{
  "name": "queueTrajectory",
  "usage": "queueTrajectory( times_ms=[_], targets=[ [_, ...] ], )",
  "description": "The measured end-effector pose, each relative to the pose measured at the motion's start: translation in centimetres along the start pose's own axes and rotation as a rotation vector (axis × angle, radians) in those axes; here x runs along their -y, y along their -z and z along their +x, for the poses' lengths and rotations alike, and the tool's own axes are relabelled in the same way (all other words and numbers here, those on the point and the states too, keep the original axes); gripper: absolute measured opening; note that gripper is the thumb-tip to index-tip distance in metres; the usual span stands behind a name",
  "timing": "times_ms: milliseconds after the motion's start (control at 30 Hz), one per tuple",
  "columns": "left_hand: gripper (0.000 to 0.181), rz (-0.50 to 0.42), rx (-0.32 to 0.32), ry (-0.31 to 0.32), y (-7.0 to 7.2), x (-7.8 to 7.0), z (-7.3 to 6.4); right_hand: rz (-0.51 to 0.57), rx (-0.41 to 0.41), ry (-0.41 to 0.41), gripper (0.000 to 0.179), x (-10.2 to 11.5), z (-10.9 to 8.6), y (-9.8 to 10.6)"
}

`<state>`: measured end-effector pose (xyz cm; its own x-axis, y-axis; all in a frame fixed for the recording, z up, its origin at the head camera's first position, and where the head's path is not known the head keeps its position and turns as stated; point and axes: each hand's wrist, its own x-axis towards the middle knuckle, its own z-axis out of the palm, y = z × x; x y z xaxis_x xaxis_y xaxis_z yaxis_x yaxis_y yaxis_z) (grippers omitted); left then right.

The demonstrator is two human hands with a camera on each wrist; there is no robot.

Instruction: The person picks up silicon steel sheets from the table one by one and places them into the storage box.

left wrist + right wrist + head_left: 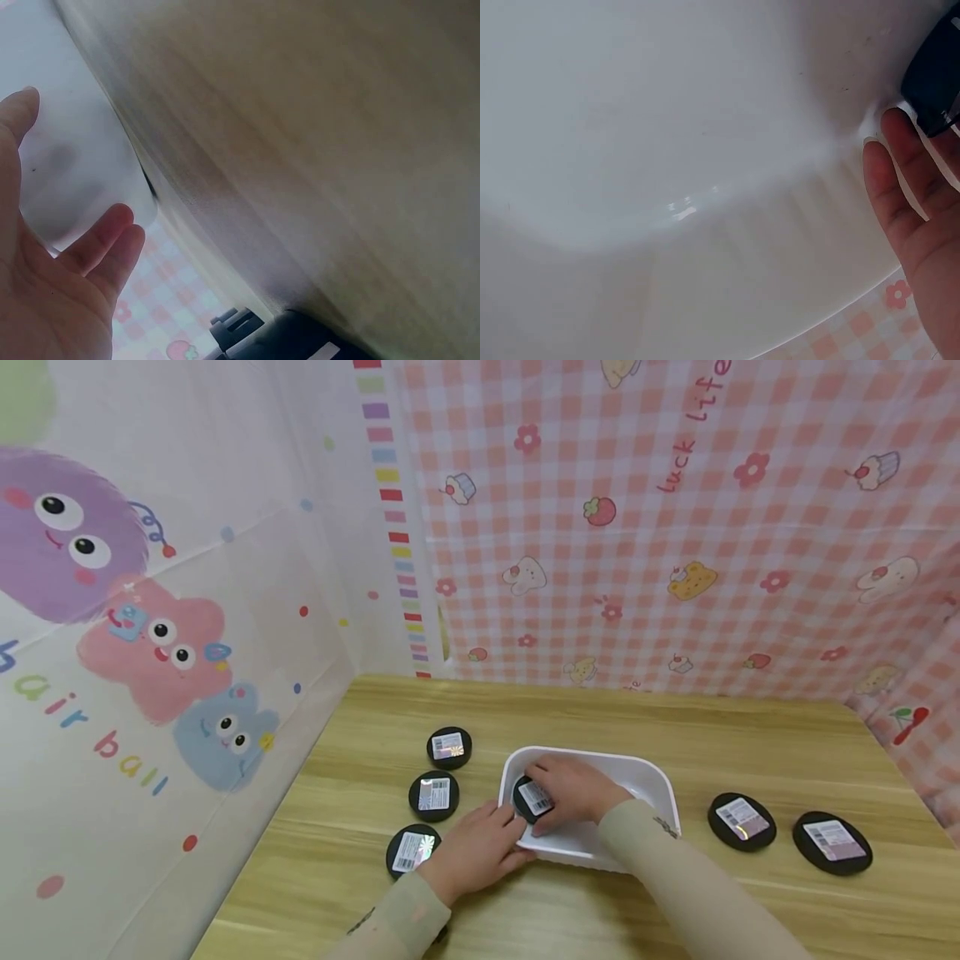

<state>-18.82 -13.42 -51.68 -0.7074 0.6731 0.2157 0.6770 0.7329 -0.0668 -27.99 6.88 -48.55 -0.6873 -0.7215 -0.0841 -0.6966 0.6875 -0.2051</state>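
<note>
Head view: left hand [482, 852], thumb and fingers apart, touches white tub [651, 781]; right hand [576, 793] grips labelled black disc [531, 802] inside; five similar discs [433, 795] on worktop [360, 739].

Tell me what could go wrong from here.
The right hand grips a black disc close to the left wall of the white tray; it might scrape. The left hand is at the tray's near-left corner, fingers loose, so the tray could slide if bumped. The left sleeve is close to the front-left disc and could nudge it.
</note>
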Motion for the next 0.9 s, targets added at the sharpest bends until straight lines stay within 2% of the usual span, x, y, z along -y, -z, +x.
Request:
queueTrajectory(
  times_ms=[267, 533, 667, 900],
  targets=[
    [0.039, 0.0, -0.001, 0.005, 0.4, 0.0, 0.0, 0.019, 0.007, -0.024, 0.08, 0.0, 0.1, 0.1],
    [0.038, -0.02, 0.029, 0.016, 0.5, -0.6, -0.1, 0.026, -0.006, -0.017, 0.081, 0.1, -0.5, 0.2],
    [0.038, -0.022, 0.034, 0.022, 0.5, -0.7, -0.1, 0.014, -0.007, -0.021, 0.084, 0.3, -0.8, 1.0],
    [0.037, -0.032, 0.027, 0.015, 0.5, -0.3, 0.0, 0.078, 0.005, -0.075, 0.078, 0.6, -1.6, 2.6]
  ],
)
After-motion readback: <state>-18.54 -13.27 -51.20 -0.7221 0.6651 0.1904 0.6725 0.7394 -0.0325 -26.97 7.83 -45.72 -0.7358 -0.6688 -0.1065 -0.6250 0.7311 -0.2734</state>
